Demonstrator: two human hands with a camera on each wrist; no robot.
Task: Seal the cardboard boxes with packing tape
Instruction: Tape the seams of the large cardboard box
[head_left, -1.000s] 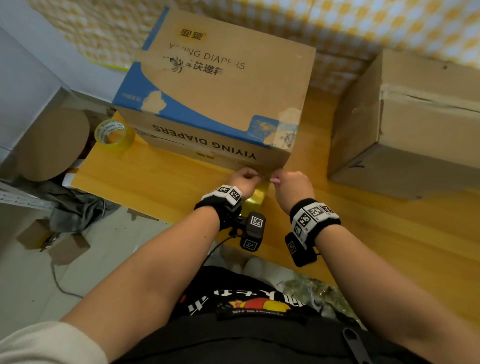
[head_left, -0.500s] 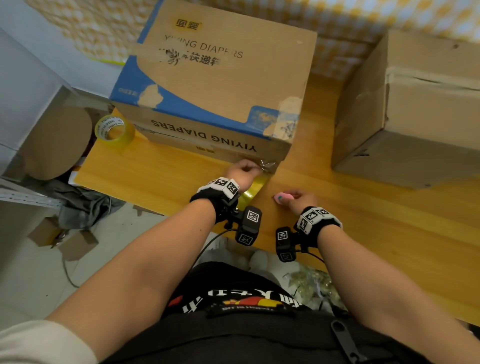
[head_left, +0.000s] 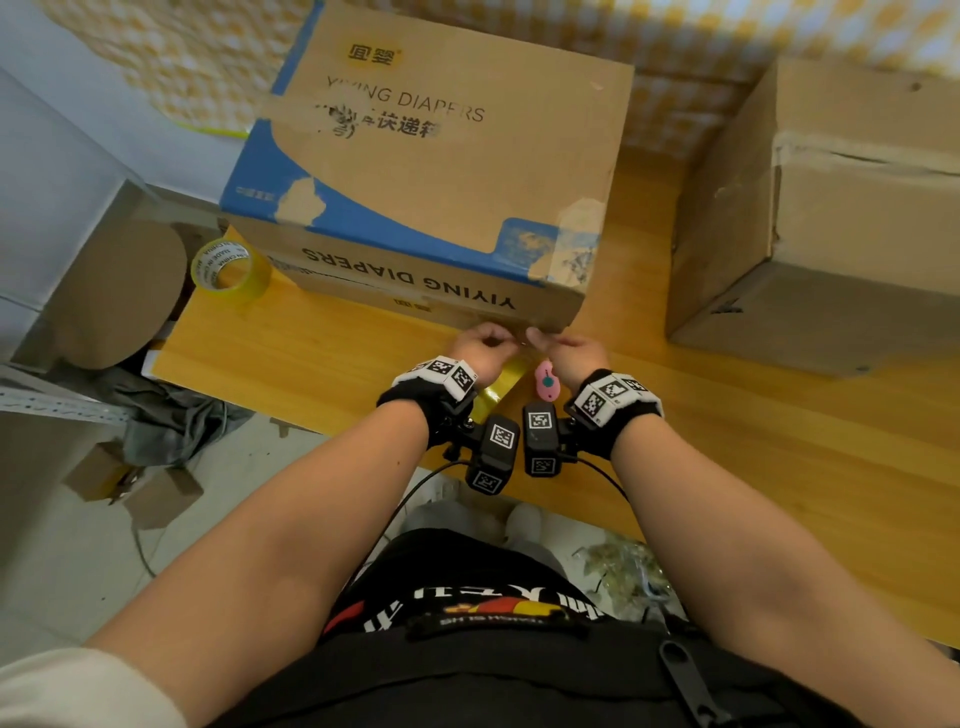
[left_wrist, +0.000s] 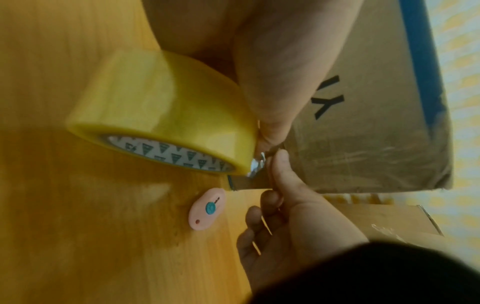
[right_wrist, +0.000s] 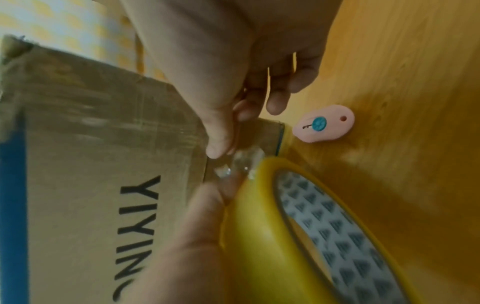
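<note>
The printed diaper box (head_left: 441, 171) stands at the table's middle, its near face towards me. Both hands meet at that face's lower right corner. My left hand (head_left: 498, 340) grips a yellow tape roll (left_wrist: 166, 123) held against the box, thumb by the crumpled tape end (left_wrist: 257, 164). My right hand (right_wrist: 223, 148) pinches that tape end (right_wrist: 241, 162) between thumb and forefinger, right at the box's bottom edge. A small pink cutter (head_left: 546, 382) lies loose on the table just under my right hand, touched by neither hand.
A second yellow tape roll (head_left: 228, 270) lies at the table's left corner beside the diaper box. A plain cardboard box (head_left: 831, 208) stands on the right. The wooden table (head_left: 779, 467) ends close to my body; cardboard scraps lie on the floor (head_left: 130, 483) to the left.
My right hand carried the pink cutter from the tape down to the table, left it there, and came back to pinch the tape end. The left hand stayed on the roll.
</note>
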